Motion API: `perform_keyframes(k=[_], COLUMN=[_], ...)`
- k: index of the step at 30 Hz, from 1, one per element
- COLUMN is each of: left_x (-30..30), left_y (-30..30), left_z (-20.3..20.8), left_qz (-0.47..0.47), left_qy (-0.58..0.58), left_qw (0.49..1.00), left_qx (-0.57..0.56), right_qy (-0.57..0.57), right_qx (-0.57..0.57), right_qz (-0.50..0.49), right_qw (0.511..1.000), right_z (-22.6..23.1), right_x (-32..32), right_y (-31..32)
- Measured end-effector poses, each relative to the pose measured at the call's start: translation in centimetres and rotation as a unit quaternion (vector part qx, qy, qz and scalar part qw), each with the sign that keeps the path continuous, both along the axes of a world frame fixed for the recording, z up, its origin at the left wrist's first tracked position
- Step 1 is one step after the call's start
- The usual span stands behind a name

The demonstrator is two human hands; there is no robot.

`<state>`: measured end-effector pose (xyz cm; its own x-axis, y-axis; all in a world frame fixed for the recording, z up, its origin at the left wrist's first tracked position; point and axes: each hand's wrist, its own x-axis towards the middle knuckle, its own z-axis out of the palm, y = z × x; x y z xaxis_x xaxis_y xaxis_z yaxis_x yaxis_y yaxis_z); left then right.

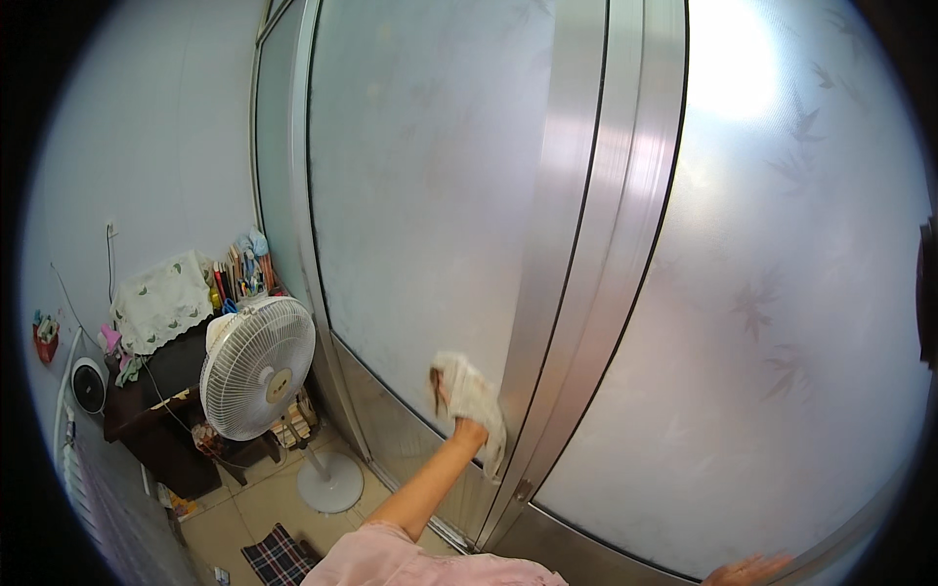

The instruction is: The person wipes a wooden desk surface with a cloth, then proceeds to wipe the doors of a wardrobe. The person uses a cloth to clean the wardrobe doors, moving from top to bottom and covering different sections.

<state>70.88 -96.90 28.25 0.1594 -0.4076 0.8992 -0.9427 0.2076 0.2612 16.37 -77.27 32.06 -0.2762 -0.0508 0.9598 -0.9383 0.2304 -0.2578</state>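
Observation:
My left hand (473,431) presses a pale, damp-looking cloth (475,396) to the lower part of a frosted glass door panel (430,195). Most of its fingers are behind the cloth, whose end hangs down past the wrist. Just below the cloth is the metal lower panel (391,420) of the door. At the lower right edge of the view, my right hand (747,569) shows only in part, with fingers stretched out beside the lower frame of a second frosted panel (782,371) with a leaf pattern. Nothing shows in that hand.
A white standing fan (259,369) is to the left on the tiled floor (220,532). Behind it, a dark wooden desk (161,449) carries a leaf-print cloth (161,303) and pens. A plaid cloth (278,557) lies on the floor. A metal post (596,264) divides the panels.

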Motion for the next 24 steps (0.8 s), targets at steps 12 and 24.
perform_keyframes(k=[12, 24], left_x=[4.9, 17.7], left_y=[-2.0, -5.1], left_z=[46.7, 12.8], left_qz=[-0.007, -0.094], left_qy=[-0.053, 0.005], left_qw=[0.989, 0.99], left_qx=[-0.139, -0.106], right_qy=[0.104, 0.134], right_qx=[0.032, 0.066], right_qz=[0.399, 0.452], right_qw=[0.911, 0.879], right_z=[0.5, 3.7], right_x=[19.3, 33.6], right_y=[-6.5, -10.9])
